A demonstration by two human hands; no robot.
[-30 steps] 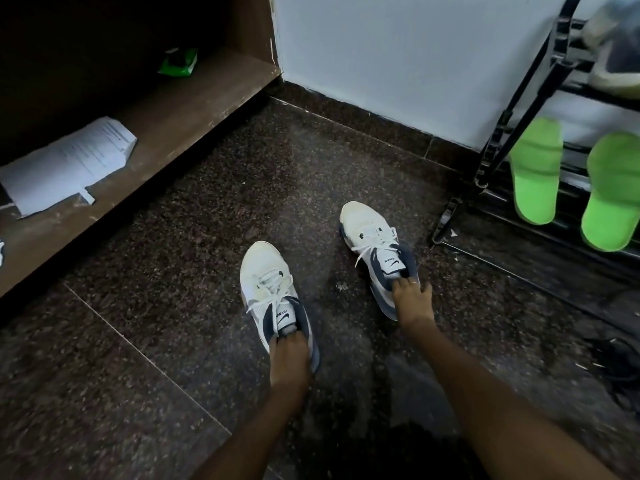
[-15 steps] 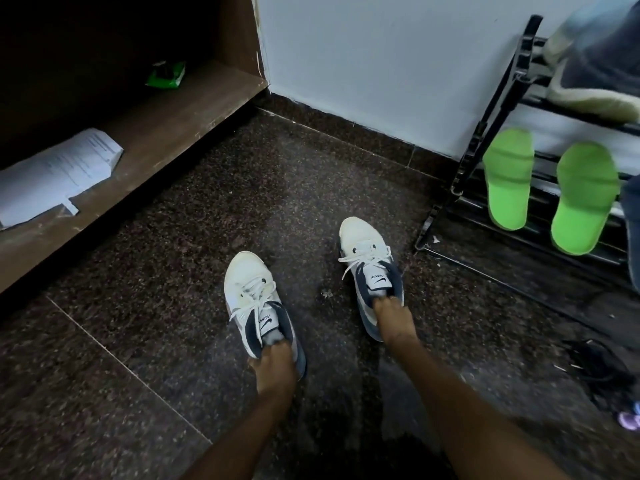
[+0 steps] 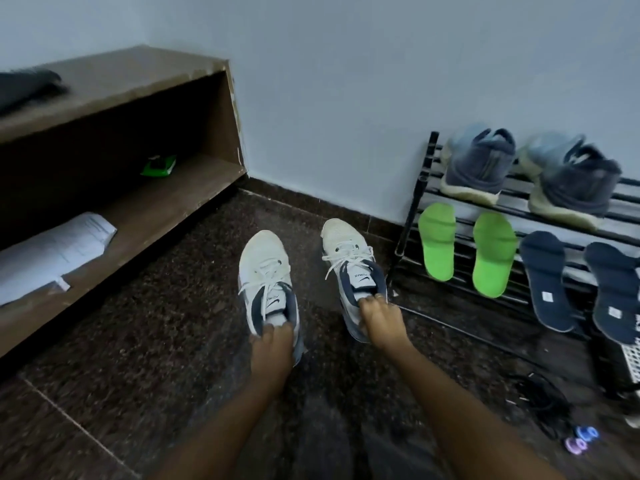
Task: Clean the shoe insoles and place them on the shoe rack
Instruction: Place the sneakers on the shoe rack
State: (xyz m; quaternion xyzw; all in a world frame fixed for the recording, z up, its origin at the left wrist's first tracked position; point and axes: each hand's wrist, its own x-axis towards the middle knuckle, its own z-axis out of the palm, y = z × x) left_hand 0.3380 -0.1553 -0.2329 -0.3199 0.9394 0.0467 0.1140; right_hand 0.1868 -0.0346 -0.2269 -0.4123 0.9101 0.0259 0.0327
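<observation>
Two white sneakers with navy collars stand on the dark floor. My left hand (image 3: 272,344) grips the heel of the left sneaker (image 3: 265,271), fingers curled into its opening. My right hand (image 3: 379,315) grips the heel of the right sneaker (image 3: 346,251) the same way. To the right stands a black shoe rack (image 3: 412,216). Two green insoles (image 3: 438,240) and two navy insoles (image 3: 547,278) lean on its lower tier. A pair of blue-grey shoes (image 3: 479,164) sits on its upper tier.
A brown wooden shelf unit (image 3: 138,199) stands at the left, holding white papers (image 3: 52,251) and a small green packet (image 3: 158,166). A black cord (image 3: 540,400) and small purple-blue rings (image 3: 581,439) lie on the floor at the lower right. A white wall is behind.
The view has tilted up and back, showing more wall, the shelf top and the rack's upper tier. Both hands still hold the sneaker heels, with the shoes now nearer the rack.
</observation>
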